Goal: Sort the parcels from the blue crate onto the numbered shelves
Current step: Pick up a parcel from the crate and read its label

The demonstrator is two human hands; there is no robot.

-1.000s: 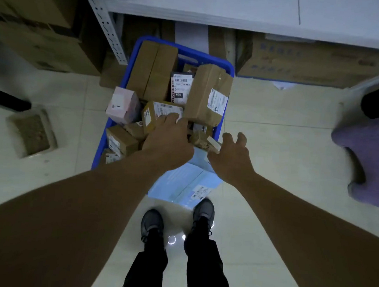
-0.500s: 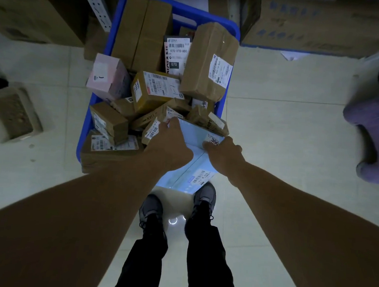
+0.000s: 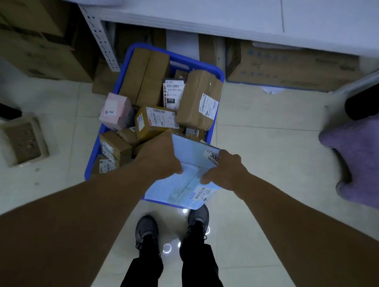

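A blue crate [image 3: 124, 71] stands on the tiled floor in front of me, heaped with several brown cardboard parcels [image 3: 198, 99] and one pink box [image 3: 116, 111]. Over its near end I hold a flat light-blue parcel [image 3: 185, 183] with a white label reading 300-something. My left hand [image 3: 160, 154] grips its left edge. My right hand [image 3: 223, 168] grips its right edge, partly covering the label. The crate's near rim is hidden under the parcel and my arms.
A white shelf board [image 3: 215, 10] on a perforated steel post [image 3: 97, 38] runs across the top, with large cartons [image 3: 290, 67] beneath. More cartons [image 3: 34, 43] stand left. A floor drain [image 3: 22, 140] lies left, a purple cushion [image 3: 367, 155] right. My feet [image 3: 171, 227] stand just behind the crate.
My hands went from reaching over the crate to gripping the light-blue parcel on both sides and have raised it. The view tilted back up toward the shelf.
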